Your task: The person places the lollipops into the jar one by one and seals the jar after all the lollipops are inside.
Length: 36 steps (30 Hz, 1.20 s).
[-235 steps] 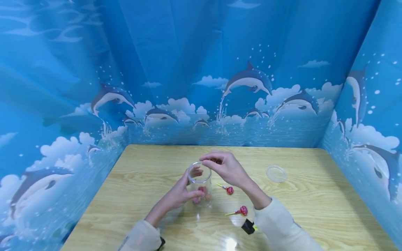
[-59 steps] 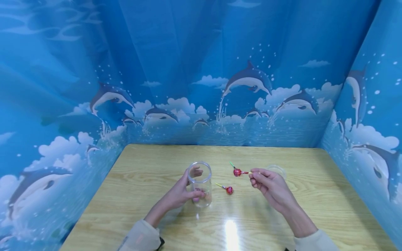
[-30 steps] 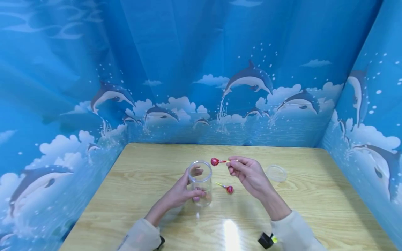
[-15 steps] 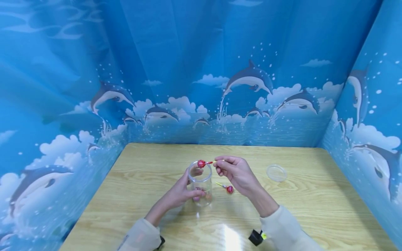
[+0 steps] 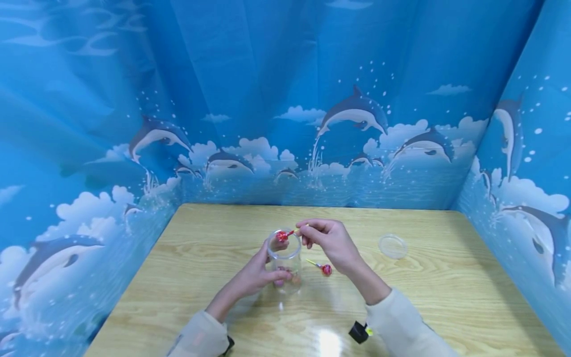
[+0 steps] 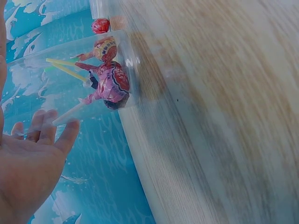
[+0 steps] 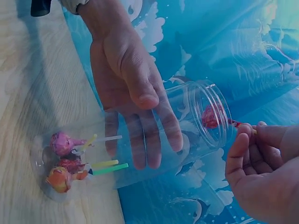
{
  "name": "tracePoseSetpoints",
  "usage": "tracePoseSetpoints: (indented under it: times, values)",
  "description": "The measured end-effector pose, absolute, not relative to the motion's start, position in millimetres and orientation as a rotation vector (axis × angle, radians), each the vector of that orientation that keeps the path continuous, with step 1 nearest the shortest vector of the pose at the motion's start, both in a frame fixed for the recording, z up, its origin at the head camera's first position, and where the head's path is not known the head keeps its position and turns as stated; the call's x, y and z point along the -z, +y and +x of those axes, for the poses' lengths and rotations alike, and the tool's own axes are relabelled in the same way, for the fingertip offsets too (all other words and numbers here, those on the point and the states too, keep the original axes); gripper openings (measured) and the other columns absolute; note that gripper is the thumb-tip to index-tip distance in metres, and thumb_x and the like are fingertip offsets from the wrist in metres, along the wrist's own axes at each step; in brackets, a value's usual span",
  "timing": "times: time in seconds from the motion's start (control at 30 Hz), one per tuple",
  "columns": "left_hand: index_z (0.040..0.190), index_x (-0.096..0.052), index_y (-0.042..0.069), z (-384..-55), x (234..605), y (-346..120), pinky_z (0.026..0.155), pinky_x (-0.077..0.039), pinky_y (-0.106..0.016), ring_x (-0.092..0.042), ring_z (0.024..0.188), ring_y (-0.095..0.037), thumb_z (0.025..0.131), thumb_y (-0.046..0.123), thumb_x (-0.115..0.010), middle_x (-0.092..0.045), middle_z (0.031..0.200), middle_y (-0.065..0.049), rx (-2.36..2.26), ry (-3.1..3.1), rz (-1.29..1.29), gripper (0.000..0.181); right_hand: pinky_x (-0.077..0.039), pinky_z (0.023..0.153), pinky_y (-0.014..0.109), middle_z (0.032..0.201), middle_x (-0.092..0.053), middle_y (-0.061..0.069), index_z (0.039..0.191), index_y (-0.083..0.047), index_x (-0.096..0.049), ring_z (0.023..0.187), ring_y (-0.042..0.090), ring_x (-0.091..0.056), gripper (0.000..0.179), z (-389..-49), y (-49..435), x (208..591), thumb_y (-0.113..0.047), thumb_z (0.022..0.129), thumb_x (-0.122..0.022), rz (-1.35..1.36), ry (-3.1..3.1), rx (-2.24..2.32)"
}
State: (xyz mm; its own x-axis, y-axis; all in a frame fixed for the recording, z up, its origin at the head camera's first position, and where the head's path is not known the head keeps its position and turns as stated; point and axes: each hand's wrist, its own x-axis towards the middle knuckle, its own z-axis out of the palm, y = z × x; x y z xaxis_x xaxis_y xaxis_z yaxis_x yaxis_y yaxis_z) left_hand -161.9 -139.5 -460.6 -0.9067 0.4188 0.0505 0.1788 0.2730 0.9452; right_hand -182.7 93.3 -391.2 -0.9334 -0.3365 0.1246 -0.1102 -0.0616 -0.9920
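Blue dolphin-print backdrop (image 5: 250, 99) on the sides in view, pale wood-grain table (image 5: 214, 233) in front. Clear jar (image 5: 285, 263) stands upright on the wood, its mouth uncovered. Left hand (image 5: 254, 277) clasps the jar wall: thumb on the near side, fingers round the far side. Right hand (image 5: 332, 243) pinches the held lollipop (image 5: 282, 236) by its yellow stick between thumb and forefinger. Red candy head is at the mouth and, from the right wrist view, looks just inside the rim, stick slanting up and out.

Already at the bottom: a pink lollipop (image 7: 63, 143), an orange lollipop (image 7: 59, 179) and a red one, heads low, sticks up toward the mouth. Loose red lollipop (image 5: 326, 269) lies on the table just beside the jar; clear round lid (image 5: 393, 246) well apart to the right.

Step in hand reads as lowering candy in head first. To do it well: tip the stick steeper, centre the head so it clears the rim, lower before letting go — a drop from the mouth could bounce or land crosswise. Keep the left hand's hold firm but light; thin plastic walls probably flex.
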Motion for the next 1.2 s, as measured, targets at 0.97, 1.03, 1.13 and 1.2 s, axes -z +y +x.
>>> tracePoseSetpoints:
  times: [0.97, 1.03, 1.13, 1.2]
  values:
    - [0.155, -0.033, 0.014, -162.0, 462.8, -137.4, 0.116, -0.029, -0.068, -0.044, 0.138, -0.049, 0.085, 0.015, -0.086, -0.047, 0.154, -0.019, -1.703, 2.349, 0.602, 0.088, -0.046, 0.057, 0.027, 0.088, -0.068, 0.011, 0.119, -0.009, -0.076, 0.075, 0.024, -0.057, 0.026, -181.6, 95.3, 382.0, -0.026, 0.103, -0.067, -0.675, 2.360, 1.841]
    - [0.155, -0.033, 0.014, -161.9, 462.8, -137.4, 0.116, -0.029, -0.068, -0.045, 0.138, -0.048, 0.085, 0.015, -0.086, -0.047, 0.154, -0.018, -1.696, 2.356, 0.596, 0.088, -0.050, 0.061, 0.029, 0.091, -0.069, 0.009, 0.120, -0.011, -0.075, 0.079, 0.024, -0.060, 0.025, -182.3, 100.4, 382.8, -0.027, 0.103, -0.066, -0.657, 2.369, 1.848]
    - [0.155, -0.033, 0.014, -162.1, 462.5, -137.7, 0.116, -0.030, -0.068, -0.043, 0.139, -0.047, 0.086, 0.015, -0.085, -0.047, 0.154, -0.018, -1.690, 2.361, 0.588, 0.086, -0.052, 0.063, 0.029, 0.091, -0.069, 0.006, 0.122, -0.012, -0.075, 0.078, 0.024, -0.060, 0.026, -184.1, 109.1, 384.9, -0.028, 0.104, -0.065, -0.631, 2.387, 1.858]
    - [0.155, -0.034, 0.015, -162.6, 462.7, -138.0, 0.116, -0.029, -0.068, -0.043, 0.140, -0.047, 0.086, 0.015, -0.084, -0.047, 0.154, -0.017, -1.687, 2.362, 0.583, 0.085, -0.052, 0.063, 0.029, 0.092, -0.069, 0.007, 0.122, -0.012, -0.075, 0.078, 0.025, -0.059, 0.026, -185.4, 115.3, 386.9, -0.028, 0.104, -0.064, -0.602, 2.395, 1.871]
